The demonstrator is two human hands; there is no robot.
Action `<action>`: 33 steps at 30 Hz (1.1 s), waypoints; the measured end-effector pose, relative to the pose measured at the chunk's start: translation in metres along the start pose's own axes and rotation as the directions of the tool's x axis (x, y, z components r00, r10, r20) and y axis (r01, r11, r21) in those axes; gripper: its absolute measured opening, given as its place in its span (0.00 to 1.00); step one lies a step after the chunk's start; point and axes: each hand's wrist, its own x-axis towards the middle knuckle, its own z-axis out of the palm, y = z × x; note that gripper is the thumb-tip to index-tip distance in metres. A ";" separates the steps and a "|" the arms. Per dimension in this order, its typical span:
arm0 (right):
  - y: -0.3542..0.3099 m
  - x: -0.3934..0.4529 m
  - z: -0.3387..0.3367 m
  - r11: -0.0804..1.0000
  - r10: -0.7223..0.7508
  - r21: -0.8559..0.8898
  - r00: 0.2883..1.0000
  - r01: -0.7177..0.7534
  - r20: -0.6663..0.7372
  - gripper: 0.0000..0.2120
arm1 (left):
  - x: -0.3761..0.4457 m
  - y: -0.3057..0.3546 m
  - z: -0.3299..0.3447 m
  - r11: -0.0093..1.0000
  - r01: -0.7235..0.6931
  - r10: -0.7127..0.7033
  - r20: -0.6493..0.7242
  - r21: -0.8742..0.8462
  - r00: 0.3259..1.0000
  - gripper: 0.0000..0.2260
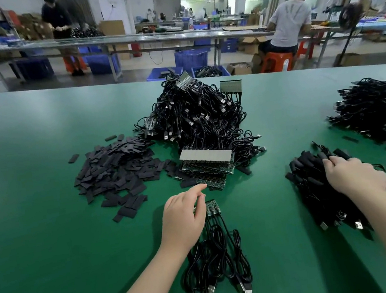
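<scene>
A small board strip [211, 208] with black USB cables [216, 265] trailing toward the viewer lay on the green worktop [52, 236] near its front edge, and the left hand [185, 214] rested on the strip's left end with its fingers loose and almost straight, clasping nothing. Off to the right, well apart, the right hand [356, 177] had its fingers dug into a bundle of sleeved cables [313, 180] and gripped it on the worktop. Just beyond the strip sat a stack of boards [206, 166] at the foot of a big cable heap [198, 116], with a spread of black sleeve pieces [117, 172] to its left.
</scene>
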 end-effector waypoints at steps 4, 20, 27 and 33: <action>-0.007 -0.007 -0.003 0.998 0.018 -0.065 0.995 -0.025 -0.100 0.26 | -0.001 -0.002 0.000 1.000 -0.002 0.002 -0.009 0.008 1.000 0.13; -0.163 -0.137 0.069 0.580 -0.621 0.540 0.760 0.611 -0.193 0.12 | 0.083 -0.052 -0.047 0.962 0.166 -0.127 -0.187 0.217 0.974 0.15; -0.162 -0.129 0.084 0.638 -0.552 0.545 0.816 0.544 -0.169 0.23 | 0.122 -0.146 -0.108 0.527 0.155 -0.364 0.057 0.836 0.930 0.19; -0.160 -0.130 0.084 0.602 -0.551 0.574 0.809 0.555 -0.204 0.14 | 0.112 -0.174 -0.110 0.518 0.162 -0.560 0.190 0.840 0.807 0.19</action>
